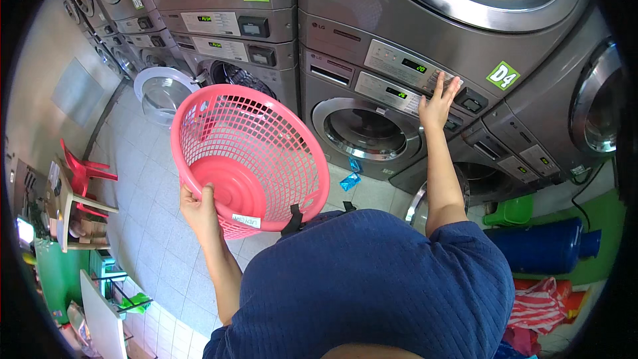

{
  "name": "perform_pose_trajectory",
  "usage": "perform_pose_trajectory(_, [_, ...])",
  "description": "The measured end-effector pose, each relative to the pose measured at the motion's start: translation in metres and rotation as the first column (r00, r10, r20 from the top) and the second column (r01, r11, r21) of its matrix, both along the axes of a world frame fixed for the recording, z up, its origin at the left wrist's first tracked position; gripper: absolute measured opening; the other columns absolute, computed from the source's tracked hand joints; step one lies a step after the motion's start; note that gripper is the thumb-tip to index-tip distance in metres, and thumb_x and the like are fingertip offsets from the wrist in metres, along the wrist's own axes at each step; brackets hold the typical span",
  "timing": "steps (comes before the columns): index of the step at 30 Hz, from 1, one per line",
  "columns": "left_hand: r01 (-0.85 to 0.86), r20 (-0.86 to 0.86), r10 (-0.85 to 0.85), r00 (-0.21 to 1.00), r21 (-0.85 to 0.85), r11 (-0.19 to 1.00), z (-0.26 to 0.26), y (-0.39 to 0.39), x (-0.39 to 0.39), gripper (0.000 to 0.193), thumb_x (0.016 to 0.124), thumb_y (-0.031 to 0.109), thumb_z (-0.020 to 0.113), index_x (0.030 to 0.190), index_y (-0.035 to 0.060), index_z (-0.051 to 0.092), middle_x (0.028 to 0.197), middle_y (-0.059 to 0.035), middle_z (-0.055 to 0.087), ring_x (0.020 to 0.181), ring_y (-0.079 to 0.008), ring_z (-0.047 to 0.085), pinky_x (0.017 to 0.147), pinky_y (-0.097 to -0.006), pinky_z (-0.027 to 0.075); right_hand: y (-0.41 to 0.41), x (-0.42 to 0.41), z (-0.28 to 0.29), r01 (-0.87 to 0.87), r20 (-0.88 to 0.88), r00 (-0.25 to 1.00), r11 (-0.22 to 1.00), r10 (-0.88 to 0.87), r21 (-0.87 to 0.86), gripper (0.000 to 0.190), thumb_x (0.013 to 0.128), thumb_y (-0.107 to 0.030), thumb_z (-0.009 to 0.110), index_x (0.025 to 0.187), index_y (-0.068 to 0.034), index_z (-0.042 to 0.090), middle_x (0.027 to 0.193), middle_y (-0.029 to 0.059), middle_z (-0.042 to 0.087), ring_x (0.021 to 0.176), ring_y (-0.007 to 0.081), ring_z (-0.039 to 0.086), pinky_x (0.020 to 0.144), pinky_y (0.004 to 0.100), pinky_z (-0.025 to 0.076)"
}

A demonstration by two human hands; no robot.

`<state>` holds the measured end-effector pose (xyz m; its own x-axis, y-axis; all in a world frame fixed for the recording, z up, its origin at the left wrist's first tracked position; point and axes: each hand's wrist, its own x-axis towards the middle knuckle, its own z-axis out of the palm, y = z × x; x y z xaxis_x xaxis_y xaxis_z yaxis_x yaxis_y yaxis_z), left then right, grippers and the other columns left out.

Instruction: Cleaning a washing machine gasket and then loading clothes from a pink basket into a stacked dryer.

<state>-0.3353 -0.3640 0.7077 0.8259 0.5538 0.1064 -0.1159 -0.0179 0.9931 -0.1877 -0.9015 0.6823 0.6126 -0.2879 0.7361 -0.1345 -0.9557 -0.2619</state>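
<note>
My left hand (202,209) grips the rim of an empty pink plastic laundry basket (319,169), with the thumb over its edge. The basket tilts, its mouth towards me. My right hand (438,102) is raised, fingers spread, against the button area of the upper control panel (394,62) on a stacked grey LG laundry machine (339,20). Both stacked panels show lit green digits. Below them is a closed front-loader door (366,129). What the fingertips press cannot be told.
An open washer door (164,94) stands behind the basket. Blue packets (350,181) lie on the tiled floor. A red chair (84,169) and tables are at left. At right are a blue cylinder (538,245), a green bin (513,209) and a red-and-white striped bag (536,309).
</note>
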Motion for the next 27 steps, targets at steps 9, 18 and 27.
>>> perform_pose_trajectory(9, [-0.009,0.013,0.009,1.0,-0.006,1.0,0.0,-0.001,-0.006,0.01,0.08,-0.002,0.061,0.085,0.0045,0.056,0.077,0.0002,0.056,0.067,-0.0059,0.047,0.062,-0.0213,0.04,0.002,-0.004,0.005,0.071,-0.076,0.995,0.997,-0.07,0.003,0.095,0.073,-0.008,0.071,0.151,-0.022,0.019,0.156,0.0235,0.002,0.142,0.0458,0.009,0.114,0.0459,0.025])
perform_pose_trajectory(18, [0.0,0.041,0.001,0.999,-0.021,1.0,0.002,-0.002,-0.013,0.013,0.08,-0.003,0.061,0.079,0.0064,0.052,0.077,-0.0002,0.057,0.066,-0.0062,0.048,0.063,-0.0213,0.041,-0.006,-0.024,-0.031,-0.067,-0.14,0.987,0.996,0.074,0.055,0.093,0.075,-0.007,0.068,0.151,-0.016,0.017,0.157,0.0193,0.005,0.143,0.0401,0.015,0.113,0.0497,0.023])
perform_pose_trajectory(27, [0.023,0.016,-0.022,1.0,-0.014,1.0,0.002,0.002,-0.018,0.012,0.081,-0.002,0.061,0.08,0.0066,0.052,0.077,-0.0009,0.058,0.066,-0.0065,0.049,0.063,-0.0218,0.042,0.002,-0.017,-0.047,0.095,-0.383,0.921,0.995,-0.078,0.028,0.093,0.076,-0.011,0.068,0.152,-0.013,0.013,0.158,0.0163,-0.004,0.145,0.0386,0.008,0.113,0.0518,0.021])
